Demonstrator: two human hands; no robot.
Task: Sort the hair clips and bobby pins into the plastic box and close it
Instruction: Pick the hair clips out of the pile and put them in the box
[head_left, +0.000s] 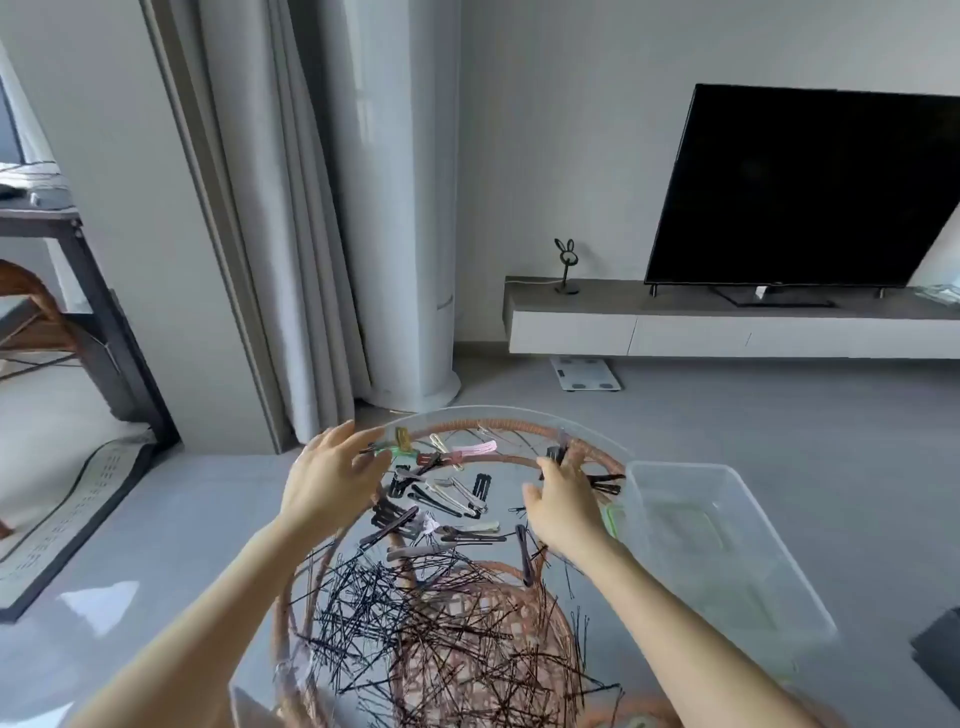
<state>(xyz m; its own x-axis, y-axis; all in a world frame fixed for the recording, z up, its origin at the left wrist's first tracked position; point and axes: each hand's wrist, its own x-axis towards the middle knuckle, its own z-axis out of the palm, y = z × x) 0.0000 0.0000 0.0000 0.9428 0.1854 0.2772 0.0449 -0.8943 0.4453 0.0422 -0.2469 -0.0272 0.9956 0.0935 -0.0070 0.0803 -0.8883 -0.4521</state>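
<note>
The left hand (332, 480) hovers over the far left edge of the round glass-topped rattan counter (498, 415), fingers spread and loose, their tips just beside a green hair clip (397, 451) but holding nothing. To its right, a scatter of black, grey, beige and pink hair clips (447, 499) lies across the far half of the glass. Nearer the camera, a dense heap of thin black bobby pins (415, 613) covers the glass above the woven rattan base. Right of the clips, the right hand (563, 506) reaches toward the far rim, its fingertips pinching a small black hair clip (555, 456). Just beside that hand, at the counter's right edge, sits the clear rectangular plastic box (727, 551), open on top; what lies inside is too blurred to tell.
</note>
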